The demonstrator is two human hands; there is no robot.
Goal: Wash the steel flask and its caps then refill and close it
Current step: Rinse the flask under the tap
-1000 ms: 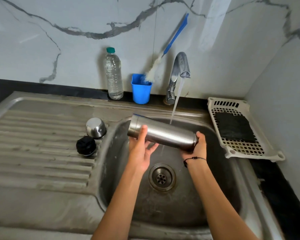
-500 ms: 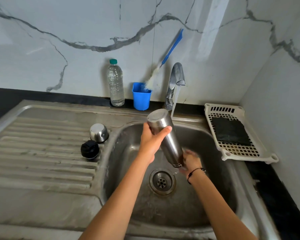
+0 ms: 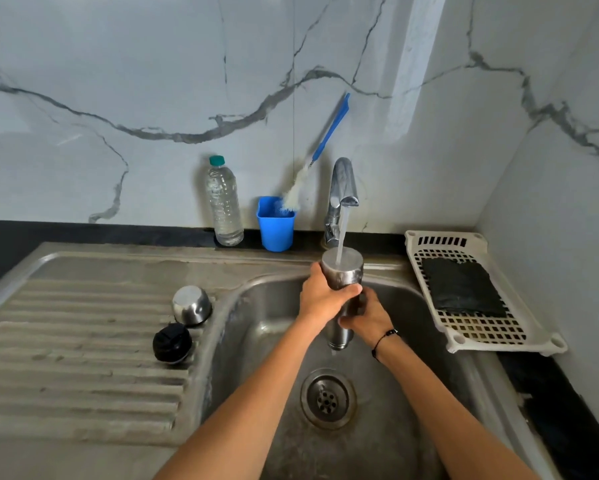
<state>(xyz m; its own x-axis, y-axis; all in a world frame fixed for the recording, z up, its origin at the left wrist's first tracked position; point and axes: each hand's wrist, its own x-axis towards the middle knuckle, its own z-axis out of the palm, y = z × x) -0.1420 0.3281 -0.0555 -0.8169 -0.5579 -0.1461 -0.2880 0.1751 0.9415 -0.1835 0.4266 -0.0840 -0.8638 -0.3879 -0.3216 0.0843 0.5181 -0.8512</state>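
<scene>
The steel flask (image 3: 343, 271) stands nearly upright over the sink basin (image 3: 412, 393), base up and mouth down. Water from the tap (image 3: 341, 188) falls onto its base. My left hand (image 3: 320, 297) grips the flask just below the base, and my right hand (image 3: 367, 318) grips its middle right beneath. On the drainboard to the left sit the steel outer cap (image 3: 191, 304) and, in front of it, the black inner cap (image 3: 171, 342), both apart from my hands.
A clear plastic water bottle (image 3: 223, 206) and a blue cup (image 3: 275, 225) holding a blue-handled bottle brush (image 3: 325, 140) stand behind the sink. At the right, a white perforated tray (image 3: 499, 348) carries a black scrub pad (image 3: 460, 287). The drain (image 3: 327, 398) lies below the flask.
The flask went from lying across the basin to standing base up under the stream. My right hand moved from its mouth end up onto the body.
</scene>
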